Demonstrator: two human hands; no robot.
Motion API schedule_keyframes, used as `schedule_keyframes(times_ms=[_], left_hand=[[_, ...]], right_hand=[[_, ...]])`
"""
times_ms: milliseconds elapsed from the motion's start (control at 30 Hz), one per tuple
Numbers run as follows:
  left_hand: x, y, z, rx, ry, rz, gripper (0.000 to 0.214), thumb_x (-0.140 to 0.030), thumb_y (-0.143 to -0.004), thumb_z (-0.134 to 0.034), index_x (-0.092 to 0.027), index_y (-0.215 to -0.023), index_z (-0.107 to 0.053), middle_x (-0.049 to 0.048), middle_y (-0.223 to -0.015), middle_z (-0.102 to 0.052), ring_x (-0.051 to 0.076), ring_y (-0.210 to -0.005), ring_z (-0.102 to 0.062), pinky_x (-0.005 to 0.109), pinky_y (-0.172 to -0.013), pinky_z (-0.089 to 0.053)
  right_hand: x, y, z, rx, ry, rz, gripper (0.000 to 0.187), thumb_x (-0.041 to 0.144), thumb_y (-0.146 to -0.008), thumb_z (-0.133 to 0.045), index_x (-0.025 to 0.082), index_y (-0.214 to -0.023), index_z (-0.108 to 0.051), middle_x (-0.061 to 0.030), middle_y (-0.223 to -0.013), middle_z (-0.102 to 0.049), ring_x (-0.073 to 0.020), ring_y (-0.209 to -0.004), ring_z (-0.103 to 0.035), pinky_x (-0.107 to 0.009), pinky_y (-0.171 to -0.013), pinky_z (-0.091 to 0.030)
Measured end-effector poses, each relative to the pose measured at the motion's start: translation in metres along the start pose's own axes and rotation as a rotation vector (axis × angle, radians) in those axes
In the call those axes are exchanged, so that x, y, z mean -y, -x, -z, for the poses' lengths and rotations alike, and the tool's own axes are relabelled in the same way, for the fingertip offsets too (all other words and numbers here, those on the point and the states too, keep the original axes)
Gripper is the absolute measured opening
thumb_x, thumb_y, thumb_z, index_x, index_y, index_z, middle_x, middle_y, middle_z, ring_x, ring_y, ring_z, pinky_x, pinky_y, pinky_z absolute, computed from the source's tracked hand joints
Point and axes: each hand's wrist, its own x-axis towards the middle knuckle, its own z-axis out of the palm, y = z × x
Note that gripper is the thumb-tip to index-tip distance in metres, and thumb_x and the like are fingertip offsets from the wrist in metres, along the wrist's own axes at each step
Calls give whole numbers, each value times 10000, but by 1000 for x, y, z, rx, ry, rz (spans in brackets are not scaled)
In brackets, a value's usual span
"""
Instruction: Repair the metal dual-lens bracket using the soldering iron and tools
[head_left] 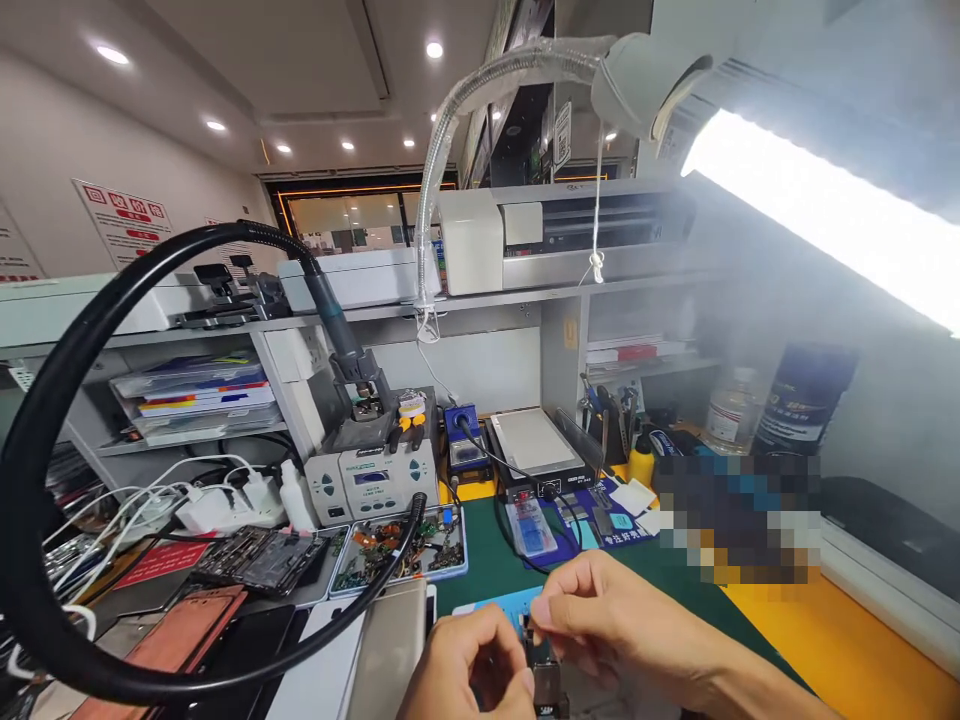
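Observation:
At the bottom middle of the head view, my left hand [461,665] is closed, its thumb and fingers curled toward each other beside a dark, metallic-looking phone part [546,675]. My right hand [600,610] reaches in from the right with thumb and forefinger pinched together at the upper end of that part. Whatever sits in either pinch is too small or too hidden to name. A light blue mat [514,605] shows behind the fingers, and the lower end of the dark part runs out of the frame.
A hot-air station [371,480] with a thick black hose [30,480] arches across the left. Near it are a tray of small circuit parts [405,545], several phones and an opened phone chassis [259,560]. A heating plate [532,445] stands behind; a bright lamp [817,220] hangs overhead.

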Motion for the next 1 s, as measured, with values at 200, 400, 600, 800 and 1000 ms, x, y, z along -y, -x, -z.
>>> schedule_keyframes(times_ms=[200,400,600,800,1000], left_hand=[[-12,6,0,-28,-28,-16,74,-196,-647,-564,-198,-616,-496,-21,-631,-460,140,-598,-473,256,-599,-394],[-19,7,1,-22,-44,-11,53,-209,-650,-552,-194,-621,-509,-9,-622,-484,159,-610,-485,277,-615,-404],[-26,9,2,-7,-45,-11,66,-238,-646,-544,-190,-622,-505,-11,-617,-480,150,-590,-484,270,-603,-394],[-24,9,1,-13,-58,-3,65,-250,-639,-540,-191,-629,-513,0,-626,-488,164,-595,-493,288,-613,-408],[-22,9,0,-25,-91,-8,52,-237,-641,-544,-198,-625,-514,11,-636,-509,176,-616,-498,292,-618,-410]], right_hand=[[8,5,0,27,-26,33,113,212,-636,-677,114,-690,-696,41,-509,-537,-62,-413,-403,-183,-393,-311],[4,5,0,68,7,35,90,184,-654,-741,123,-694,-687,37,-541,-567,-49,-419,-356,-192,-396,-266],[1,3,0,56,25,18,145,192,-650,-796,131,-696,-673,69,-480,-525,-39,-396,-332,-181,-381,-248],[3,3,-2,43,7,-6,186,207,-622,-814,136,-676,-651,78,-468,-521,-34,-384,-349,-162,-372,-297],[1,3,-2,43,-3,-23,250,241,-595,-853,144,-671,-636,83,-466,-529,-32,-380,-367,-156,-366,-303]])
